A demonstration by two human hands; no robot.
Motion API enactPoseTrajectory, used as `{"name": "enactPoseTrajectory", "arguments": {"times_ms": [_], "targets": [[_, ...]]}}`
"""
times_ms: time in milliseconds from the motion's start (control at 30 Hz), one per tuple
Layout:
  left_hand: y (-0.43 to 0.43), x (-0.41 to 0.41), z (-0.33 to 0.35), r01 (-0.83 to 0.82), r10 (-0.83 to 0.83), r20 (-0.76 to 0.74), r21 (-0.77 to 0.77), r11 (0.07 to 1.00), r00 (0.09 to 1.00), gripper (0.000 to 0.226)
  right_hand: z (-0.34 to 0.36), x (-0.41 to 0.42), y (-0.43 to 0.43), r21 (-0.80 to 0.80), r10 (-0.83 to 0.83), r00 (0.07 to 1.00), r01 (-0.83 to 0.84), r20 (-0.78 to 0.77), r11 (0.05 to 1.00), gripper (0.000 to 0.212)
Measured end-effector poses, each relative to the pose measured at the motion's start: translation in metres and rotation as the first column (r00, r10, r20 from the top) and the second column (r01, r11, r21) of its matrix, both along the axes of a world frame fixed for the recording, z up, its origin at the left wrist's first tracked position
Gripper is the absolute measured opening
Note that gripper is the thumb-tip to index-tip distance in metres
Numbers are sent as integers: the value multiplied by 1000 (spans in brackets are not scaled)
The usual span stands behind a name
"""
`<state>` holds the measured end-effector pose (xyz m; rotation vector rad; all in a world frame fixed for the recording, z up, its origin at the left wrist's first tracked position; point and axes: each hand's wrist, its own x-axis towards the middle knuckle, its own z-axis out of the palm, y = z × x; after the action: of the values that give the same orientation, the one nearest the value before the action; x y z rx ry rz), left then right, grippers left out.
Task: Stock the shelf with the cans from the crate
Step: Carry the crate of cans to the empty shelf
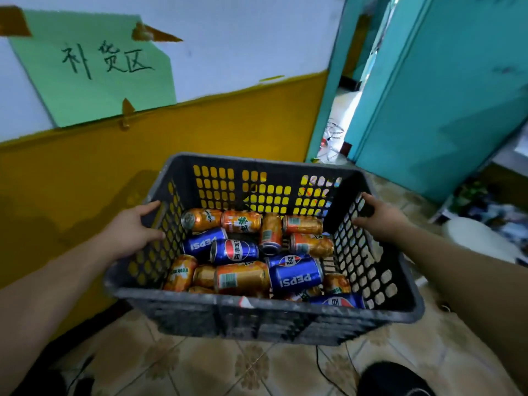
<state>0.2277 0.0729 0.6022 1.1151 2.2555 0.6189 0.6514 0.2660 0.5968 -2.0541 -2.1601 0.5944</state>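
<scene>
Nearest me, below my hands, a dark shoe (391,378) stands on the patterned floor tiles (200,367). Above it is the black crate (257,310), carried between my hands and, as I judge it, clear of the floor. My left hand (134,227) grips the crate's left wall, thumb over the rim and fingers curled against the lattice. My right hand (380,217) hooks its fingers over the right rim.

Between the hands the cans (243,277) lie on their sides in a loose heap, orange and blue mixed. Beyond the crate is a yellow and white wall (85,172) with a green paper sign (94,67), and past my right hand a teal door (443,95).

No shelf is in view and no can is in either hand, so I reckon stocking has not begun; the whole load is left to place.
</scene>
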Motion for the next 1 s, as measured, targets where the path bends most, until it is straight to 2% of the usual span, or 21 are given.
{"name": "enactPoseTrajectory", "arguments": {"times_ms": [200,400,567,700,867,1000], "targets": [[71,68,18,133,-133,-38,7,991,990,81,30,91,15,20,-108,994,108,14,994,76],[151,115,23,245,-245,-14,-2,969,969,77,40,148,35,0,-249,969,249,8,969,75],[240,141,10,384,-384,77,18,923,920,78,36,185,54,-14,-376,927,376,10,927,74],[313,163,7,491,-490,109,18,871,865,78,33,207,69,-35,-516,857,516,7,856,74],[386,204,8,604,-605,72,39,796,793,78,32,236,81,-13,-626,778,627,51,779,76],[440,246,7,694,-694,75,27,719,716,82,25,269,94,-17,-718,696,718,13,696,77]]}}
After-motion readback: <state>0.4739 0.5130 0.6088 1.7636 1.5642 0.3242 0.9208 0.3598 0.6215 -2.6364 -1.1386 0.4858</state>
